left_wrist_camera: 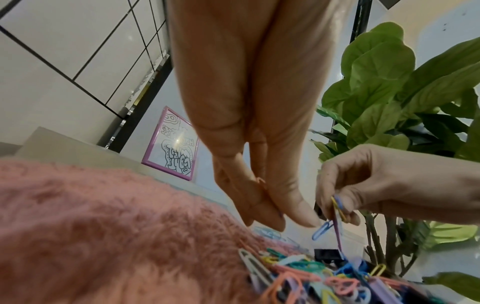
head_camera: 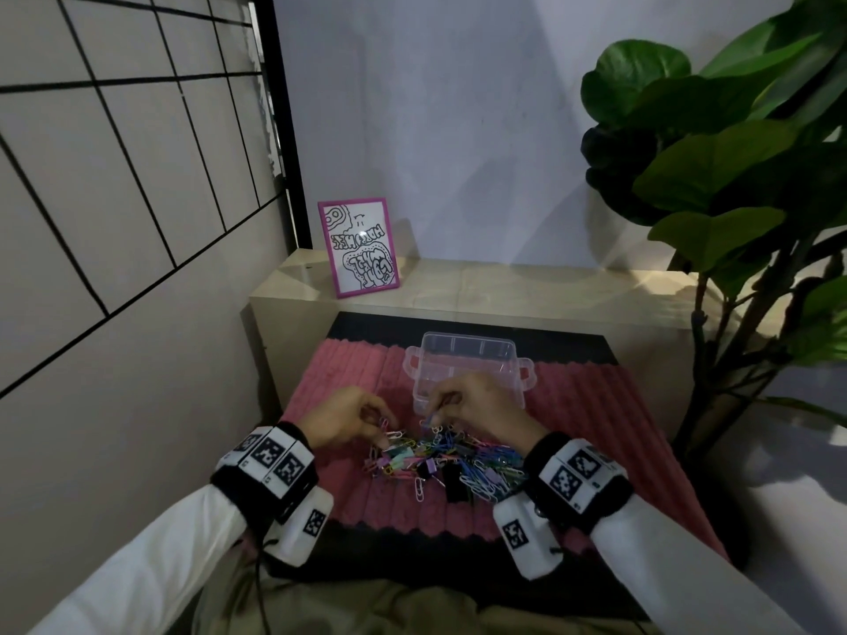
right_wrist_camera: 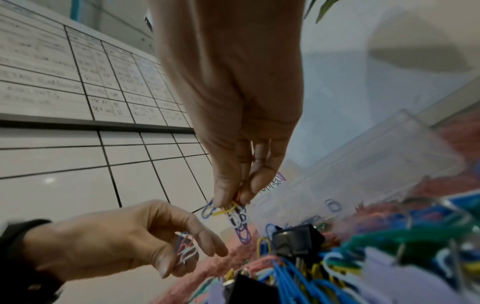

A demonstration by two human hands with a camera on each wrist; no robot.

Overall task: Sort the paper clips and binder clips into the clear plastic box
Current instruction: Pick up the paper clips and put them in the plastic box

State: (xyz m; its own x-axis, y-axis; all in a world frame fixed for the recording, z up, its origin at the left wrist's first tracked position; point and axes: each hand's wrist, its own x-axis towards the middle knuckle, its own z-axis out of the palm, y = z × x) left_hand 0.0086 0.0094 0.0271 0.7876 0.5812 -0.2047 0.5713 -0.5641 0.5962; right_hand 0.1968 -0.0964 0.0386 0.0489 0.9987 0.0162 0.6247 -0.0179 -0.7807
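Note:
A heap of coloured paper clips and binder clips [head_camera: 447, 460] lies on a pink fluffy mat [head_camera: 348, 373]. Behind it stands the clear plastic box [head_camera: 467, 359], open at the top. My right hand [head_camera: 447, 407] hovers over the heap's far edge and pinches a bunch of paper clips [right_wrist_camera: 231, 211], blue, yellow and white. My left hand [head_camera: 376, 421] is at the heap's left edge and holds a few paper clips [right_wrist_camera: 185, 247] in its curled fingers; its fingertips [left_wrist_camera: 275, 222] are pressed together above the mat. Black binder clips [right_wrist_camera: 296, 240] sit in the heap.
A pink-framed drawing [head_camera: 360, 247] leans on a beige ledge [head_camera: 504, 286] behind the mat. A large leafy plant [head_camera: 733, 176] stands on the right. A tiled wall [head_camera: 114, 176] runs close along the left side.

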